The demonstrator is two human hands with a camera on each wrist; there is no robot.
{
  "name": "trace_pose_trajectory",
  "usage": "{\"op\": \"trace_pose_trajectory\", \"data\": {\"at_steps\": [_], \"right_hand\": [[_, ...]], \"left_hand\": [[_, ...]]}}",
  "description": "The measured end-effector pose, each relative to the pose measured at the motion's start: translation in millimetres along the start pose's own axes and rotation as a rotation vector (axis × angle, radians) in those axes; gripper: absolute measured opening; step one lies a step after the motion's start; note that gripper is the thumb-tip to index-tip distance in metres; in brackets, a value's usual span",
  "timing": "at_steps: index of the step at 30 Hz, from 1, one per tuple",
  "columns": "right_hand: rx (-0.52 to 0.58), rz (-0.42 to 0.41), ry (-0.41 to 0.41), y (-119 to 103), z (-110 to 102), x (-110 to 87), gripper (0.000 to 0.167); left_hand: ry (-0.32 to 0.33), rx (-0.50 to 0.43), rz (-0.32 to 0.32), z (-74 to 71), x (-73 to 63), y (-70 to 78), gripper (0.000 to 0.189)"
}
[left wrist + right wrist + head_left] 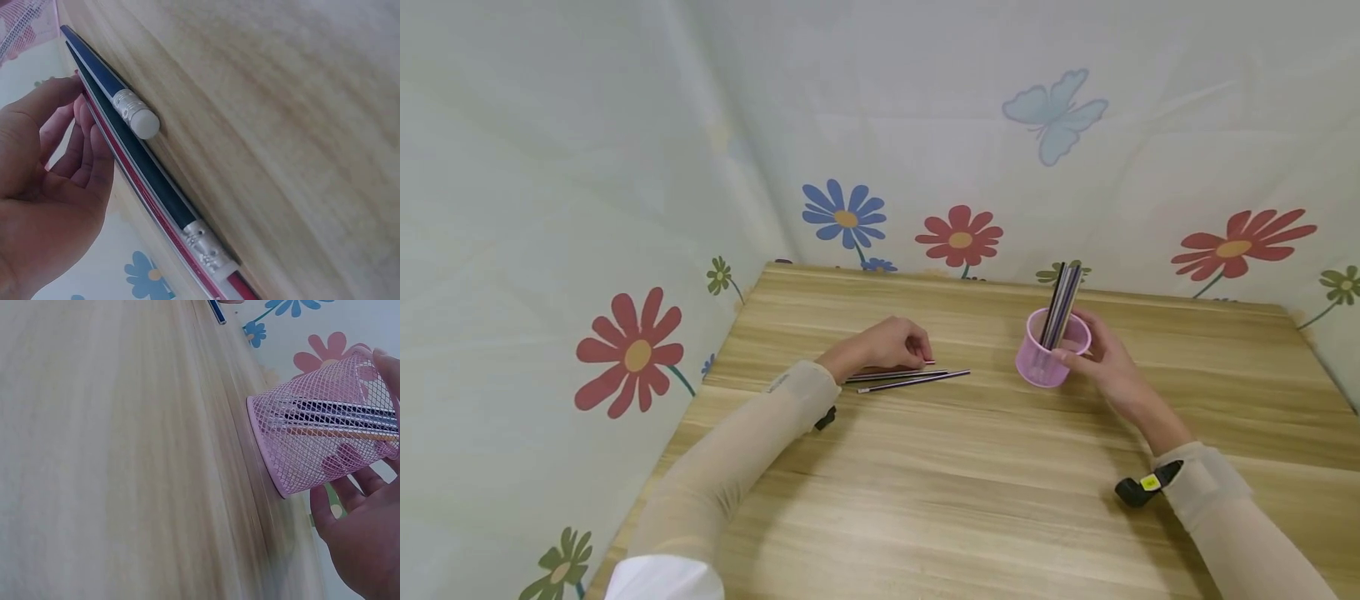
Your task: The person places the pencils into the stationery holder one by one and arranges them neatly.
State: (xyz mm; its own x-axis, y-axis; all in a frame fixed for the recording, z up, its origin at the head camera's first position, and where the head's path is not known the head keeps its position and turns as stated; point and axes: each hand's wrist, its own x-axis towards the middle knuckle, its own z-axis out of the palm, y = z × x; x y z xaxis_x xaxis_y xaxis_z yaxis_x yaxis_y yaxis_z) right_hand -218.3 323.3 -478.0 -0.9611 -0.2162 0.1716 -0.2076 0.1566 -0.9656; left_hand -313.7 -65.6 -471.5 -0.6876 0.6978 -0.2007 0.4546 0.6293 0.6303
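Observation:
My left hand (887, 343) is over the table at centre-left, its thumb and fingertips pinching a red pencil (140, 181) in the left wrist view. Alongside lie a dark green pencil (153, 170) and a dark blue pencil (94, 62), both with white erasers in silver ferrules. To the right stands a pink mesh pencil cup (1037, 369), upright on the table. Several dark and silvery pencils (1062, 302) lean in it and stick out above the rim. My right hand (1105, 367) grips the cup from its right side, thumb near the rim, fingers partly hidden behind it.
The wood-grain table (925, 492) runs back to a pale curtain (910, 100) printed with flowers and a butterfly. Another curtain side borders the table on the left. A black wrist camera (1138, 490) sits under the right sleeve cuff.

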Motion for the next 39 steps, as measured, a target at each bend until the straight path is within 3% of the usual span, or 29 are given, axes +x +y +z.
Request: {"op": "trace_pose_trajectory", "data": {"at_steps": [39], "right_hand": [[-0.031,0.004,-0.018,1.3,-2.8,-1.8,0.070]], "left_hand": [[-0.021,-0.006,0.018,-2.6,1.9,3.4,0.005]]}}
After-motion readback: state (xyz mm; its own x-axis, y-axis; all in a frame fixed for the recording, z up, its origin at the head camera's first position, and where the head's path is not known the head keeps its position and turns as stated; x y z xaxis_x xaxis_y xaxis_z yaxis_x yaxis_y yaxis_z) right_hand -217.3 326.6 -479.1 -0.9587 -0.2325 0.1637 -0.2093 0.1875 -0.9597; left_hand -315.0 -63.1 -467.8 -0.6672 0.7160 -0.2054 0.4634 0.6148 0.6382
